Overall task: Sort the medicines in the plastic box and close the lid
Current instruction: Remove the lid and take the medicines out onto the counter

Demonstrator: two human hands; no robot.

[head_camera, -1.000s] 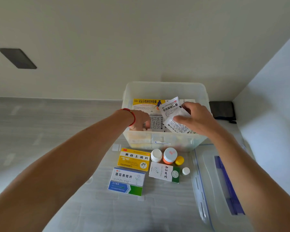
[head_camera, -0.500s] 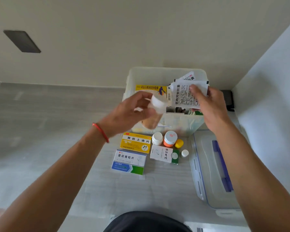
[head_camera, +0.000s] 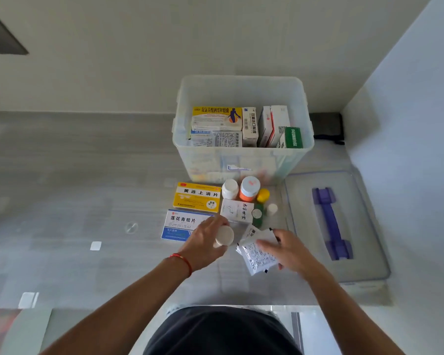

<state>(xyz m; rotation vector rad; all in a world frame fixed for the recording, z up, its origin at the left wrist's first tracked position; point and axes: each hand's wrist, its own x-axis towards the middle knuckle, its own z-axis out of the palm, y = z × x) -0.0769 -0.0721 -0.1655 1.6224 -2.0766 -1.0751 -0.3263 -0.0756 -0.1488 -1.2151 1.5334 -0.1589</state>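
Worktop [head_camera: 87,175], grey, carries everything. Plastic box [head_camera: 244,160] stands at the back, open, with cartons packed upright inside. Its lid [head_camera: 364,252] lies flat to the right of the box, purple handle up, not yet fitted. Between box and me, two flat cartons lie side by side: yellow carton [head_camera: 198,197] and blue-and-white carton [head_camera: 182,224]. Small bottles [head_camera: 249,189] stand in a cluster just beside them, against the box front.

My left hand [head_camera: 205,242] is curled round a white-capped bottle [head_camera: 224,235], low over the blue-and-white carton's corner. My right hand [head_camera: 290,249] pinches a bundle of sachets [head_camera: 256,254], thumb on top, close to the worktop.

Judgement: step in hand is laying out by type. Set the bottle upright with the other bottles, not on the carton, so it won't roll. Put sachets down as one squared stack, apart from the cartons, so groups stay readable before repacking
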